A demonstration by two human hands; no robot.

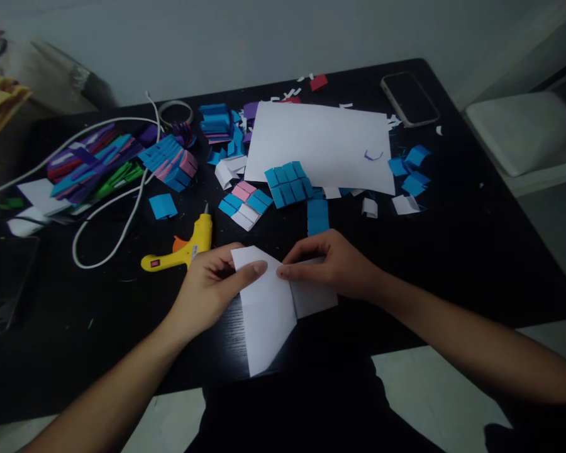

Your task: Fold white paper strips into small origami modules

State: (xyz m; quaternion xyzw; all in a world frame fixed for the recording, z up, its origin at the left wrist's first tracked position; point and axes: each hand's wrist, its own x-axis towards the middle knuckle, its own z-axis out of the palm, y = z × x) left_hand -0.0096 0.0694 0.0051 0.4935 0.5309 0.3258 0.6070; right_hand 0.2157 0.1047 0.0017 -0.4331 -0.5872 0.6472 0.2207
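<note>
A folded sheet of white paper [266,308] is held between my two hands above the front edge of the black table. My left hand [212,283] grips its upper left part, thumb on top and fingers behind. At the fold near the top middle, my right hand [332,267] pinches the paper between thumb and forefinger. One flap spreads to the right under my right hand. Just beyond my left hand lies a yellow glue gun [183,248]. A blue folded paper strip [317,216] lies just past my right hand.
A large white sheet [321,141] lies at the back, with a block of blue paper pieces [288,184] against it. A pink, blue and white paper block [246,205] sits nearby. A white cable [117,251] loops at left; a phone [409,99] lies back right.
</note>
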